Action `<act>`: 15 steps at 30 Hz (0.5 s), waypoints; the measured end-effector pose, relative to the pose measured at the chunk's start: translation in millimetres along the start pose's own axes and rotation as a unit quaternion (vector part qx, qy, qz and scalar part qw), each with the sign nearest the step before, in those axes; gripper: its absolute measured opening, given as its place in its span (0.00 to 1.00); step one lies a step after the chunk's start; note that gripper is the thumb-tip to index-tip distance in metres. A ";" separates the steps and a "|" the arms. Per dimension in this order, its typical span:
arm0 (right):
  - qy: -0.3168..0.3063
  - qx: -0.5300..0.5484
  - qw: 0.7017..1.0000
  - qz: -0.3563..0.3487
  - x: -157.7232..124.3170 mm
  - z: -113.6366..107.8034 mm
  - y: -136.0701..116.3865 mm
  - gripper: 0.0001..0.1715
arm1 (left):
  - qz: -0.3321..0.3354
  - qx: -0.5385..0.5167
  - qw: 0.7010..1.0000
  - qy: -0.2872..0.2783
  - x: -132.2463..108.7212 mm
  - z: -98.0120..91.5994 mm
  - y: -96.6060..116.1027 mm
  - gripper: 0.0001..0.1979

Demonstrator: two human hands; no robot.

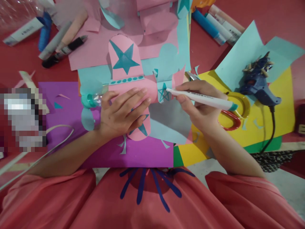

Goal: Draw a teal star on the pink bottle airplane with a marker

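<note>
My left hand (121,111) rests palm down on a plastic bottle wrapped in pink paper (140,90), fingers curved over it. The bottle lies on its side with its teal cap (87,99) pointing left. Pink paper wings with teal stars (124,58) stick out above and below it. My right hand (196,106) is closed on a white marker (202,99), whose tip touches a small star outline (163,93) on a teal patch at the bottle's right end.
Red-and-yellow scissors (234,111) lie just beyond my right hand. A blue glue gun (257,82) with a black cord sits at the right. Markers (62,47) and glue sticks (219,25) line the far edge. Purple (69,108), yellow, pink and teal sheets cover the red table.
</note>
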State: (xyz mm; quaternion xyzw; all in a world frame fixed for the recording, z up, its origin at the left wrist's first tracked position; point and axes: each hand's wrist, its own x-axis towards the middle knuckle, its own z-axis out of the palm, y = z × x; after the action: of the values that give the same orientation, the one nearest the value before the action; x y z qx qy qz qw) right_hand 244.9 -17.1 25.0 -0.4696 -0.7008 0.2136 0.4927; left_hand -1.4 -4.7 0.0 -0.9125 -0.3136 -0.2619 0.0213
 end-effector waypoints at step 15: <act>0.010 -0.049 0.999 -0.003 0.1 -1.2 -1.4 0.08 | -0.001 -0.038 0.999 -0.008 -0.8 -0.4 -1.3 0.29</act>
State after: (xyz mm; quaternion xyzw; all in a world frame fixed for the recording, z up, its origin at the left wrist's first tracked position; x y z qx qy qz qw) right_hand 245.3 -17.8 26.6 -0.4934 -0.7066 0.1732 0.4767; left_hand -2.9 -4.2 -0.3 -0.9143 -0.3048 -0.2662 -0.0168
